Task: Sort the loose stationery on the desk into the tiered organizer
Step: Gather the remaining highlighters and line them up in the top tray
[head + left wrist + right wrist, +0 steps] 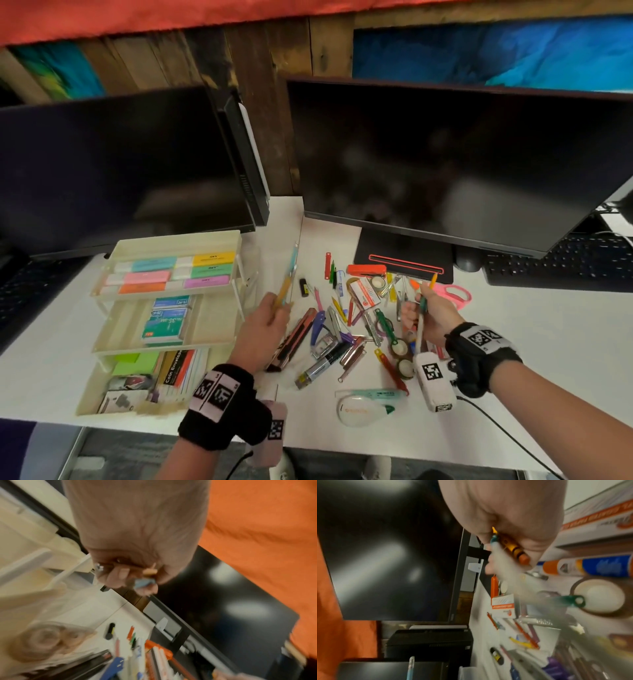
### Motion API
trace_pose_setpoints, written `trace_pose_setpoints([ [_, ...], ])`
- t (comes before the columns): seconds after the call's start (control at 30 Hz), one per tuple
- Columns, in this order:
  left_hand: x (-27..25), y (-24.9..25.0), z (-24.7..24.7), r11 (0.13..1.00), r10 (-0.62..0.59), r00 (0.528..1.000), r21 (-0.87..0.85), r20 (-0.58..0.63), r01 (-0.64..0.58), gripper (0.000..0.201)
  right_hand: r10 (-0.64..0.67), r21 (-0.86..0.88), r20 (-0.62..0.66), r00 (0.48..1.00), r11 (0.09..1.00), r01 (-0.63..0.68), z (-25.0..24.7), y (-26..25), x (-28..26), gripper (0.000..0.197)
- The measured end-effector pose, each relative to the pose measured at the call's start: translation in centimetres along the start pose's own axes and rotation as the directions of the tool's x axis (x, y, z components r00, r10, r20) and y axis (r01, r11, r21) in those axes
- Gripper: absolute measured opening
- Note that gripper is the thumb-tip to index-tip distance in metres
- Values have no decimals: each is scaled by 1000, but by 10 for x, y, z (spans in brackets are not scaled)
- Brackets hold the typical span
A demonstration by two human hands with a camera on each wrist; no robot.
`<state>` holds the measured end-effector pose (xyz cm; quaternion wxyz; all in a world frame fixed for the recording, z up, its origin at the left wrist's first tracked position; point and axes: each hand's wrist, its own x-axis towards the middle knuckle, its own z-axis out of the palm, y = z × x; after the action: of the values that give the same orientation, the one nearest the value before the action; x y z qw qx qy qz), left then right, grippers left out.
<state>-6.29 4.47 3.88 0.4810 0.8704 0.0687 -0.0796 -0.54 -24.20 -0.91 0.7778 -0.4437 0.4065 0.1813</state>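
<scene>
Fingers of your left hand (265, 317) are curled round a small bundle of pencils (287, 281), their tips pointing away from you beside the organizer (236, 240); the left wrist view shows the pencil ends (146, 577) poking out of that fist. Your right hand (430, 317) grips a few sticks too: an orange crayon (513, 547) and a green-tipped pen (494, 538), held above the pile (346, 325).

By my reckoning you are somewhere past the middle. The organizer's top tier already carries highlighters (171, 274), the middle tier staple boxes (166, 320), the bottom tier sticky notes (135, 363) and envelopes (178, 370). What is left is most of the small stuff on the desk (513, 342): pens, cutters, clips, tape rolls (404, 368), a staple remover (318, 325), pink scissors (457, 294), a correction-tape dispenser (364, 409) nearest you.

Both handfuls are not yet stowed, and I cannot tell which tier they belong to.
</scene>
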Motion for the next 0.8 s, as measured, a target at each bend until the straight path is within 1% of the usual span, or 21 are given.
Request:
trace_pose_setpoints([
  [0.03,-1,4,-6,998,-8,999,-69,-51,4,12,23,8,29,999,1000,-23,8,1,-3,43],
  [0.07,-1,9,-13,995,-7,995,-102,-96,-3,12,37,-13,66,997,999,-36,16,1,-7,44],
  [0.1,0,12,-20,994,-2,991,-113,-132,-13,14,35,-73,113,993,997,-27,23,1,-12,44],
  [0.13,0,15,-28,992,15,987,-118,-160,-34,16,29,-179,175,984,984,3,29,0,-19,42],
  [0.17,0,15,-36,992,29,984,-116,-175,-50,17,25,-333,245,969,941,60,32,2,-25,38],
  [0.2,0,14,-44,992,44,983,-107,-179,-64,17,42,-514,326,944,846,140,32,5,-34,33],
  [0.23,1,12,-51,992,55,983,-102,-177,-74,16,92,-694,406,909,679,241,29,11,-43,32],
  [0.27,1,8,-56,992,62,985,-95,-162,-78,15,164,-815,469,868,461,353,24,23,-52,31],
  [0.3,1,4,-60,993,63,989,-88,-136,-76,15,228,-861,498,836,246,446,18,37,-60,29],
  [0.33,1,0,-63,993,66,991,-86,-113,-76,15,259,-862,502,825,69,502,13,51,-64,29],
  [0.37,1,-3,-63,993,69,993,-86,-97,-78,15,269,-844,498,824,-68,532,9,65,-67,31],
  [0.4,0,-5,-63,993,70,994,-88,-87,-78,14,275,-822,484,831,-184,539,8,78,-68,36],
  [0.43,1,-6,-62,993,70,994,-92,-81,-77,14,286,-799,458,842,-283,531,8,87,-67,41],
  [0.5,2,-5,-56,991,73,995,-104,-60,-79,15,264,-757,403,876,-442,481,11,104,-63,56],
  [0.57,5,-3,-49,990,69,997,-120,-40,-73,16,227,-707,403,887,-539,459,14,113,-58,67],
  [0.6,7,-1,-46,990,68,997,-125,-30,-72,16,210,-691,412,887,-562,454,15,117,-56,68],
  [0.7,11,4,-38,988,60,998,-140,-1,-59,16,184,-673,442,878,-580,460,18,120,-53,69],
  [0.8,14,9,-34,989,68,998,-130,13,-66,17,145,-651,485,862,-599,467,23,116,-47,63],
])
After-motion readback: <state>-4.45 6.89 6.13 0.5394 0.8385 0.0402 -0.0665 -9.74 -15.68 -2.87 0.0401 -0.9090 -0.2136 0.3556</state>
